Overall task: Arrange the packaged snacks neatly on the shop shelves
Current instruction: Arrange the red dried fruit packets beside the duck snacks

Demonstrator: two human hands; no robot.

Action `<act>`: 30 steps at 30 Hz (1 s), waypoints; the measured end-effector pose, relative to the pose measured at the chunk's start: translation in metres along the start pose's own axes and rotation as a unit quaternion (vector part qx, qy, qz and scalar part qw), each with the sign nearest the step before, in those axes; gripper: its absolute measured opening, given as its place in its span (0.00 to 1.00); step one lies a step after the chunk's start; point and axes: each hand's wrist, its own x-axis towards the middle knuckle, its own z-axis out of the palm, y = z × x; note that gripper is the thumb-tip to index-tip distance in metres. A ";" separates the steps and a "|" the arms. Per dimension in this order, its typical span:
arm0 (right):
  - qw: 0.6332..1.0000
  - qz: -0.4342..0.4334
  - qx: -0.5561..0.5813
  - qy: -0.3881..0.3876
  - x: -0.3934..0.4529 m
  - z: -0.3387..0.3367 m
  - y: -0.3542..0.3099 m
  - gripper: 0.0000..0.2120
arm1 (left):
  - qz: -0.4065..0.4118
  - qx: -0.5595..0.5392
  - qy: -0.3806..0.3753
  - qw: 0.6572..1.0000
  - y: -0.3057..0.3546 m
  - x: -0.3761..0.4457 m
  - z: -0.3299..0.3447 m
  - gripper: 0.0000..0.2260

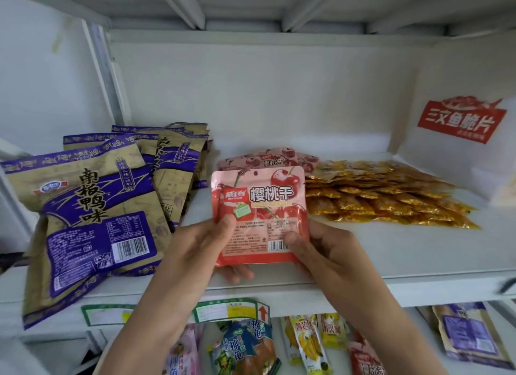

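- Head view: pink cherry packet (259, 207) pinched at lower corners by left hand (201, 246) and right hand (321, 251).
- Held above shelf (391, 251) front edge.
- Purple-gold packets (92, 201) left of packet; gold sachets (385, 195) right.

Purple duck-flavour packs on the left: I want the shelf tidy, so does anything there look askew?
Yes. The front purple pack lies tilted and juts over the shelf edge, and the purple packs behind are fanned out unevenly. Both hands, left and right, hold the pink cherry pack.

Both forearms are bare, no sleeves, gloves, rings or watch showing on left hand (201, 244) or right hand (325, 251).
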 end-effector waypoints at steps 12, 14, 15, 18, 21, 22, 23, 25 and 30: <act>0.999 0.030 0.027 -0.010 -0.004 -0.003 -0.006 0.11 | 0.006 0.020 0.000 1.000 -0.003 -0.002 0.001 0.17; 0.999 0.032 0.028 -0.008 -0.004 -0.004 -0.005 0.12 | 0.008 0.021 -0.006 1.000 -0.004 -0.003 0.000 0.17; 0.999 0.031 0.028 -0.008 -0.005 -0.005 -0.004 0.12 | 0.009 0.021 -0.011 1.000 -0.004 -0.003 -0.001 0.18; 0.998 0.032 0.040 -0.021 -0.004 -0.006 -0.008 0.11 | 0.006 0.015 -0.023 1.000 -0.004 -0.005 -0.003 0.17; 0.998 0.032 0.046 -0.021 -0.004 -0.007 -0.010 0.11 | 0.006 -0.006 -0.025 1.000 -0.002 -0.005 -0.002 0.17; 0.999 0.026 0.044 -0.006 -0.004 -0.007 -0.010 0.11 | 0.015 -0.009 -0.029 0.999 -0.002 -0.006 0.000 0.15; 0.999 0.020 0.043 0.019 -0.004 -0.006 -0.008 0.11 | 0.029 0.001 -0.028 0.999 -0.001 -0.006 0.002 0.14; 0.996 0.007 0.046 0.078 -0.004 -0.004 -0.005 0.12 | 0.064 0.046 0.004 0.997 -0.002 -0.005 0.006 0.12; 0.979 -0.041 -0.008 0.200 -0.014 0.008 -0.011 0.11 | 0.124 0.125 0.061 0.983 -0.002 -0.009 0.012 0.22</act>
